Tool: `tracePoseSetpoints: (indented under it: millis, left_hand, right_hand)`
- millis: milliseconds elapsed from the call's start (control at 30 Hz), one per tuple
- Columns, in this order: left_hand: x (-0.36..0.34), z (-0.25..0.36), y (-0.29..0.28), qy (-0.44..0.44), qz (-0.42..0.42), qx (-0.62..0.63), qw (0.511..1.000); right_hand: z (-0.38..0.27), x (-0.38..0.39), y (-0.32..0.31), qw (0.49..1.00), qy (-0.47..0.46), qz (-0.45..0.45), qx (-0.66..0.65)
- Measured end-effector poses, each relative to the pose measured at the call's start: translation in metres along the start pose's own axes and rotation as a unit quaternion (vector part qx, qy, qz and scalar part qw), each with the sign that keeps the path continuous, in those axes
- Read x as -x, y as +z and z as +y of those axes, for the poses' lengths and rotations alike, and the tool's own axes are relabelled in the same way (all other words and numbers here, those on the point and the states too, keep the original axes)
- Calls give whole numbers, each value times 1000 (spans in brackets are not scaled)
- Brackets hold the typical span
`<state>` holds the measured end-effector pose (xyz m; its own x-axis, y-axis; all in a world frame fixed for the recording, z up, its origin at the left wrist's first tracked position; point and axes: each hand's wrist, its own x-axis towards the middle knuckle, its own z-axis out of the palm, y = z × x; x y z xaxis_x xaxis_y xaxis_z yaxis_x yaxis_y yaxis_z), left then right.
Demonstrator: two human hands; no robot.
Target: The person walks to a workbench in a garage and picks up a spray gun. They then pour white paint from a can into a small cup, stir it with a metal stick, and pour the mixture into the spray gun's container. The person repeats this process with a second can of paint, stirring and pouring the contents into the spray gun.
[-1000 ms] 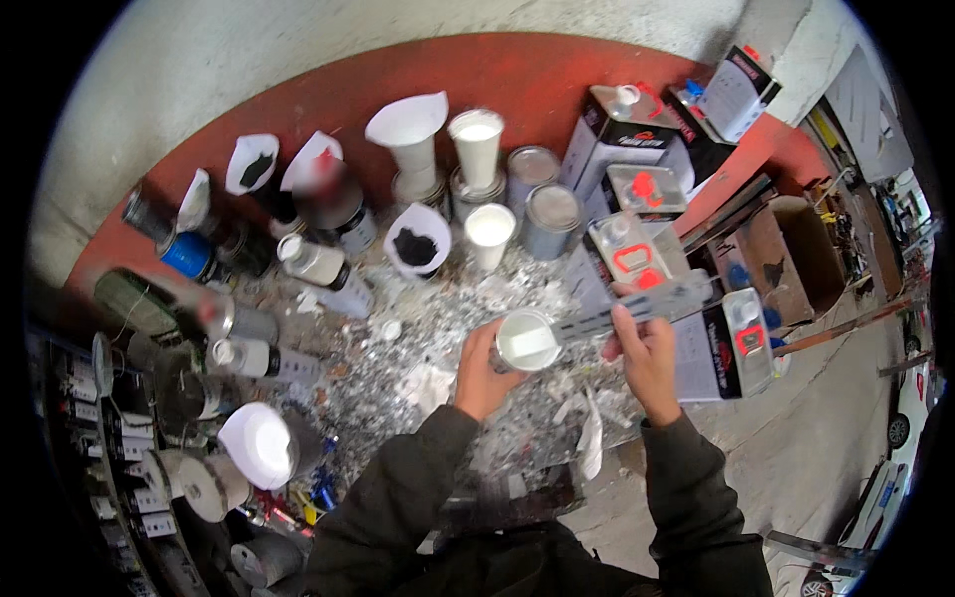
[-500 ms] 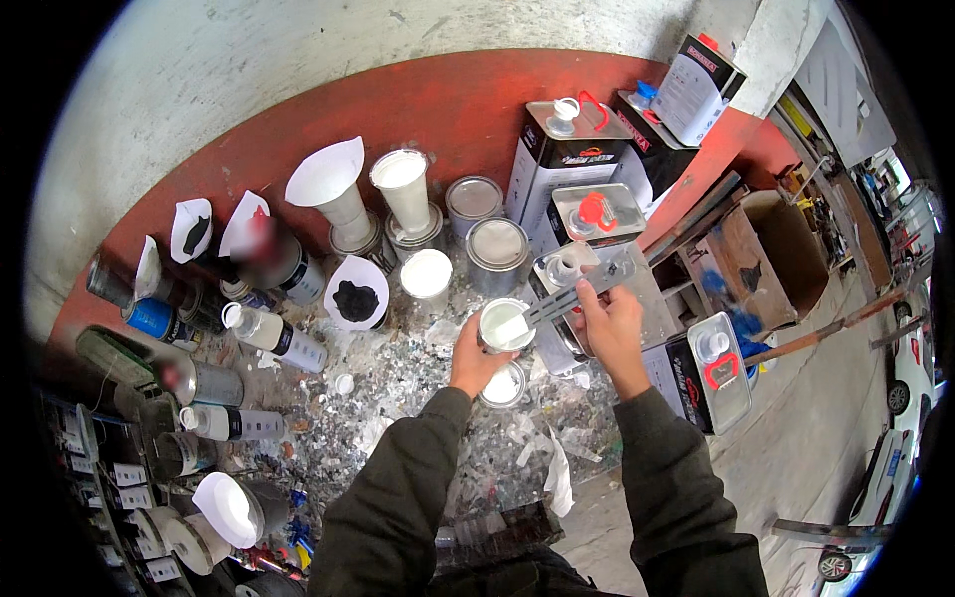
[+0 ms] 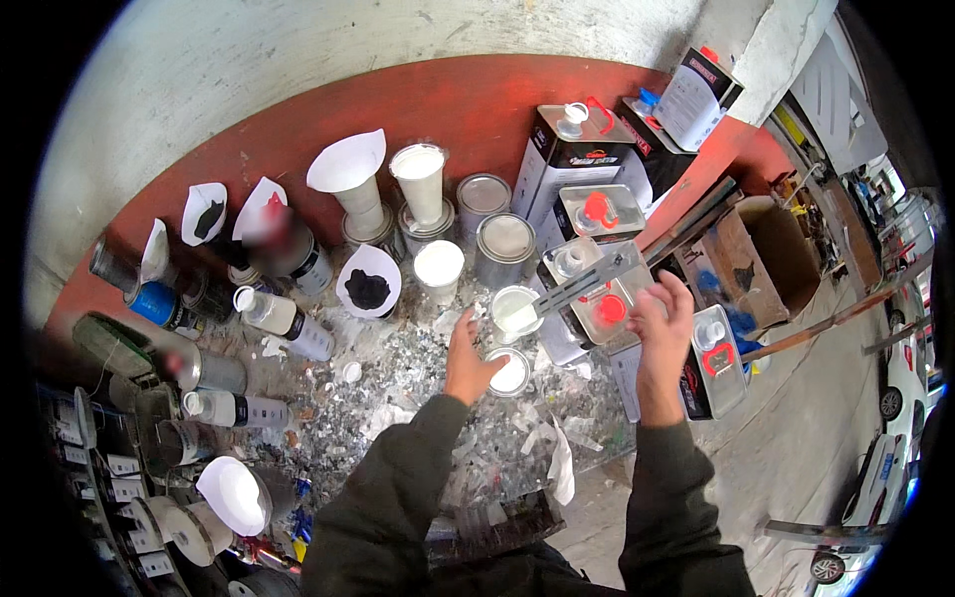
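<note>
A small cup of whitish liquid (image 3: pixel 516 310) stands on the bench. Leaning in it is a long grey slotted mixing stick (image 3: pixel 582 287), its upper end over the metal cans. My left hand (image 3: pixel 468 360) is just left of the cup, apart from it, with thumb and fingers spread. To the right of the stick is my right hand (image 3: pixel 664 333), raised and holding nothing, its fingers loosely bent and apart. A small round tin with white contents (image 3: pixel 508 372) sits in front of the cup, close to my left thumb.
Rectangular metal cans (image 3: pixel 589 296) with red caps crowd the right. Behind the cup are a closed tin (image 3: pixel 504 244) and white-filled cups (image 3: pixel 439 267). A paper-lined cup with black contents (image 3: pixel 367 285) and bottles (image 3: pixel 285 320) stand left. Paint residue and scraps cover the bench (image 3: pixel 398 438).
My right hand has let go of the mixing stick and moved right. My left hand has released the cup and drawn slightly away. The stick now rests in the cup by itself.
</note>
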<state>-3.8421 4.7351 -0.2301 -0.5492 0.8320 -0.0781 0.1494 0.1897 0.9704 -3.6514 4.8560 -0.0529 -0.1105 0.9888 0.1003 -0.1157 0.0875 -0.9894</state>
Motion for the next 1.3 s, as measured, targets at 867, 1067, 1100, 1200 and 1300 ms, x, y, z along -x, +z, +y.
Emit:
tracePoseSetpoints:
  millis: [867, 1067, 1100, 1200, 1300]
  left_hand:
    - [379, 20, -172, -87, 46, 101, 990]
    - [395, 21, -196, -72, 64, 84, 992]
    - [395, 23, -201, -67, 69, 84, 992]
    - [403, 22, -209, -58, 87, 93, 990]
    - [414, 11, -217, -67, 112, 106, 986]
  right_hand:
    - [-227, 347, 109, 725, 123, -457, -501]
    - [-228, 350, 117, 637, 170, -587, -469]
    - [-231, 349, 116, 638, 178, -602, -446]
    - [-216, 358, 133, 744, 89, -491, -445]
    - [-150, 348, 165, 850, 13, -436, -296]
